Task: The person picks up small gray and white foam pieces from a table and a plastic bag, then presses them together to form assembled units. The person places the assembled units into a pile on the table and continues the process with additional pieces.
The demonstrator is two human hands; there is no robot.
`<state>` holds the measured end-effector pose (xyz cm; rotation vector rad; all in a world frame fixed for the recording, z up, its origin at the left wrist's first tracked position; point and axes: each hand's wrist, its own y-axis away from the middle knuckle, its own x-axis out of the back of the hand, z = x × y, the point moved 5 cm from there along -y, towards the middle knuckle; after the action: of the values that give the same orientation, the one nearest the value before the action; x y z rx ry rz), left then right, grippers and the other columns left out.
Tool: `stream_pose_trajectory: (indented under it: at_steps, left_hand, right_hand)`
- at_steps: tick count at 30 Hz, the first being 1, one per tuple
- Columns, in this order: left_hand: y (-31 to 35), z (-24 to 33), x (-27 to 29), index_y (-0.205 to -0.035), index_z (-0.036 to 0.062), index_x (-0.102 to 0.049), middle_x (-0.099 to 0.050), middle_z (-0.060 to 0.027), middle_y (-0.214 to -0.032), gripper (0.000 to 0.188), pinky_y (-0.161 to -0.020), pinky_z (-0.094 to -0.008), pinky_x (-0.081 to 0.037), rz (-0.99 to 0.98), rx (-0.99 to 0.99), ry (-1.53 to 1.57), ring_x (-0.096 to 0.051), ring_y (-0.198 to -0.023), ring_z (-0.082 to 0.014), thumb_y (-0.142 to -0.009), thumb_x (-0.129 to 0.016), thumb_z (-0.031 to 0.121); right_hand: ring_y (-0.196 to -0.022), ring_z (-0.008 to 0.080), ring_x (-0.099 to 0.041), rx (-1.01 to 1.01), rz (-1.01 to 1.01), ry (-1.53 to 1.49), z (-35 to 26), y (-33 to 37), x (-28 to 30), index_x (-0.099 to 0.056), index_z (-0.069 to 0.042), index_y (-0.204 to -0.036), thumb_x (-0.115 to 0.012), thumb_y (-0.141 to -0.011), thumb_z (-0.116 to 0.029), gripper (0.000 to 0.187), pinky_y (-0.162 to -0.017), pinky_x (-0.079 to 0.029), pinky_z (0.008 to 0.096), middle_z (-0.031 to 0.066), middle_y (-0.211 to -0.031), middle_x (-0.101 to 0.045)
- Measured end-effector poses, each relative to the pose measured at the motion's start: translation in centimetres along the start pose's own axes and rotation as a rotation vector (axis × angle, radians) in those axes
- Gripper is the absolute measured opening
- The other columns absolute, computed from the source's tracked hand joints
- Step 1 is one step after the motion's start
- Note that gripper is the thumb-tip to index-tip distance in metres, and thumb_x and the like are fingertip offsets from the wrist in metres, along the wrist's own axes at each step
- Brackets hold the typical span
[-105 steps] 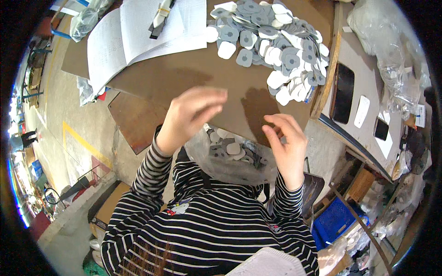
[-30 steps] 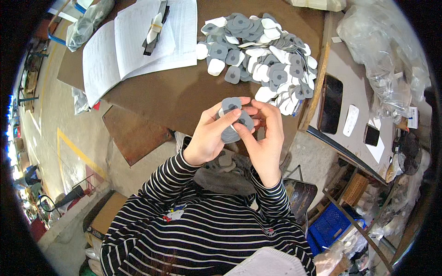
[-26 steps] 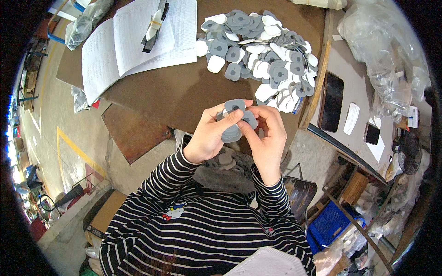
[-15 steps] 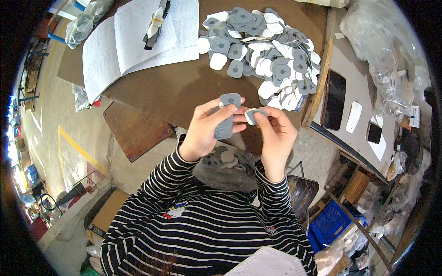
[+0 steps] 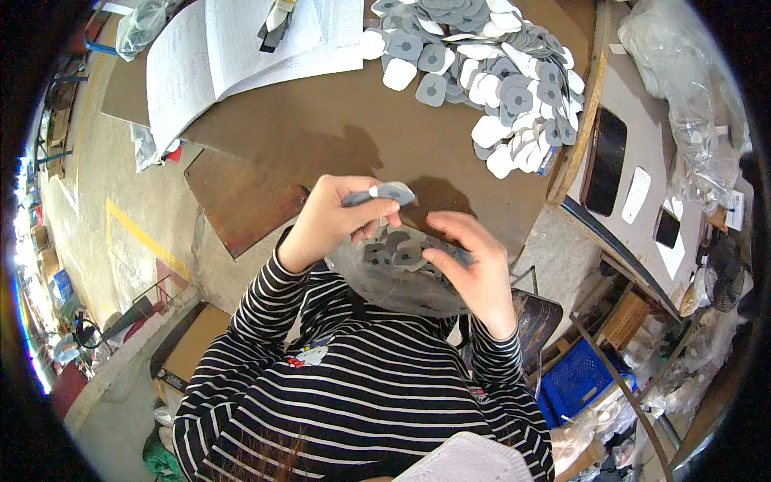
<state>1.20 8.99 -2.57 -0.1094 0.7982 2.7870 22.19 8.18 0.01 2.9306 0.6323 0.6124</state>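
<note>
A stack of thin grey rounded-square pads (image 5: 393,193) is pinched in my left hand (image 5: 321,221), its thumb closed against the fingers. A strip of white shows among them. My right hand (image 5: 486,269) is open, thumb and fingers spread with a gap between them. It hovers at the right side of a clear plastic bag (image 5: 385,291) on my lap. Loose grey pads (image 5: 393,251) lie inside the bag, below both hands. Farther off on the brown table (image 5: 321,120) spreads a large pile of grey and white pads (image 5: 518,98).
An open notebook (image 5: 181,72) with a banded bundle of strips (image 5: 277,24) lies at the far left. On the right side table are a dark phone (image 5: 604,161), a smaller dark device (image 5: 666,227) and plastic sheeting (image 5: 675,88). A blue crate (image 5: 578,377) stands lower right.
The right hand has let go of the pad it held and moved down over the bag, fingers spreading. The left hand has shifted left and lower, tilting its stack. The whole view has shifted slightly.
</note>
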Motion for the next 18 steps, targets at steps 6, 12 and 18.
stream_pose_trajectory:
  at_steps: [6, 12, 18]
  left_hand:
    - [0.7, 0.3, -3.6, -0.102, -0.0002, -0.074, -0.071, -0.0033, -0.075, 0.016, -0.051, -0.0222, -0.043, -0.189, -0.053, -0.192, -0.056, -0.058, -0.0061, -0.095, -0.069, 0.013]
    - [-0.1, -0.3, -1.6, -0.140, -0.0011, -0.052, -0.067, -0.0151, -0.117, 0.050, -0.072, -0.0272, -0.053, -0.165, 0.073, 0.557, -0.064, -0.088, -0.0145, -0.097, -0.065, 0.022]
    - [0.5, 0.1, -0.8, -0.152, -0.0013, -0.036, -0.059, -0.0188, -0.138, 0.066, -0.095, -0.0345, -0.055, -0.222, 0.072, 0.564, -0.065, -0.114, -0.0236, -0.098, -0.062, 0.025]
  right_hand:
    - [-0.093, 0.0157, -0.066, 0.036, 0.133, -0.280, -0.5, -0.9, -0.6, -0.071, 0.001, -0.106, -0.073, -0.084, 0.007, 0.022, -0.083, -0.053, 0.0278, 0.0090, -0.102, -0.068]
    - [-0.087, 0.0127, -0.067, -0.195, 0.298, -0.679, 1.5, -0.2, 0.9, -0.072, 0.003, -0.110, -0.071, -0.089, 0.005, 0.021, -0.078, -0.055, 0.0245, 0.0077, -0.098, -0.073]
    - [-0.088, 0.0152, -0.067, 0.016, -0.036, -0.011, 0.2, 0.4, 0.0, -0.070, -0.001, -0.115, -0.078, -0.084, -0.004, 0.032, -0.076, -0.054, 0.0275, 0.0096, -0.104, -0.072]
